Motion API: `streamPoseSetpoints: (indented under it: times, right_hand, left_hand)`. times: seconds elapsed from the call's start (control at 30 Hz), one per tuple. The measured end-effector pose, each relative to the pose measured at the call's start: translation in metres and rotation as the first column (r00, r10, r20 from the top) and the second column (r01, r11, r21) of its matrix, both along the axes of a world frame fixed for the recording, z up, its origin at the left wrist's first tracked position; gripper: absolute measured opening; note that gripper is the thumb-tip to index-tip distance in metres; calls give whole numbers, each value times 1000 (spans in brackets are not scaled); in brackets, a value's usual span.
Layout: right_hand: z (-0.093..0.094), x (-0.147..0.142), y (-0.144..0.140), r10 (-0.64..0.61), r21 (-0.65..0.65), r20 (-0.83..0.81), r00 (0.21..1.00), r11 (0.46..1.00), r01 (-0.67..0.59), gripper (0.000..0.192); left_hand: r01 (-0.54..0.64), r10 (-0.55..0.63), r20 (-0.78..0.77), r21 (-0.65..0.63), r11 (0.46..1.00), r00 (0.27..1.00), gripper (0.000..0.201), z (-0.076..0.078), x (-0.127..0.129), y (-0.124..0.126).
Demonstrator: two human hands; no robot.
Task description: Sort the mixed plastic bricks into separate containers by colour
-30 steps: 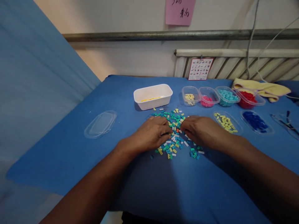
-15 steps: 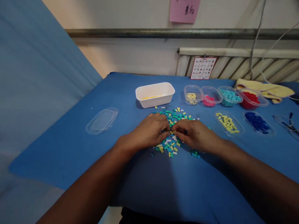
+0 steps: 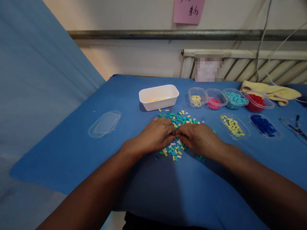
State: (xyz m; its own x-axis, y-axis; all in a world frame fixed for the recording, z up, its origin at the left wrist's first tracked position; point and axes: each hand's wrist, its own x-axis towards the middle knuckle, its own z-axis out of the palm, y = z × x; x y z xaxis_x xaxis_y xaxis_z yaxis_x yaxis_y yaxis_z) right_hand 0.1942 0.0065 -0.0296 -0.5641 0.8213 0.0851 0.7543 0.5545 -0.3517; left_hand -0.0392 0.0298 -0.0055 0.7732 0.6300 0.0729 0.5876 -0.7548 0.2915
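Observation:
Over a loose pile of small toy building bricks [image 3: 176,148], my two hands meet fingertip to fingertip. My left hand [image 3: 157,133] is closed in a pinch; its fingers hide what they hold. My right hand [image 3: 198,137] is also pinched, and a bit of a small yellow brick [image 3: 177,135] shows at its fingertips, against the left ones. Green, teal, yellow and white bricks lie around and beneath both hands. Just behind the pile stands a white tub [image 3: 159,103] with some yellow pieces on its bottom.
Clear boxes hold cream [image 3: 196,101], pink [image 3: 214,103], turquoise [image 3: 236,97] and red pieces [image 3: 256,100]. Before them are shallow trays of yellow [image 3: 232,125] and dark blue pieces [image 3: 262,124]. Clear lids [image 3: 105,124] lie left; glasses [image 3: 296,127] and a yellow cloth [image 3: 271,91] right.
My right hand has shifted slightly left, closing the small gap between the fingertips. The left hand has hardly moved, and the pile looks the same.

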Motion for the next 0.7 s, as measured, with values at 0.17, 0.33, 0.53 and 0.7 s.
streamPoseSetpoints:
  times: [0.17,0.33,0.53,0.7]
  right_hand:
    - [3,-6,-4,-31,22,52,998,999,30,23]
    - [6,-8,-2,4,6,120,993,1000,-5,24]
    - [4,-7,-2,115,29,-78,990,993,-113,24]
    - [24,24,9,30,60,-369,929,998,-9,11]
  left_hand:
    - [-41,42,-39,27,999,998,25,6,-9,6]
    - [-164,166,75,-36,986,983,23,7,-19,14]
    - [-325,348,131,-164,931,929,26,5,-27,23]
    - [-342,412,213,-301,890,886,27,8,-33,30]
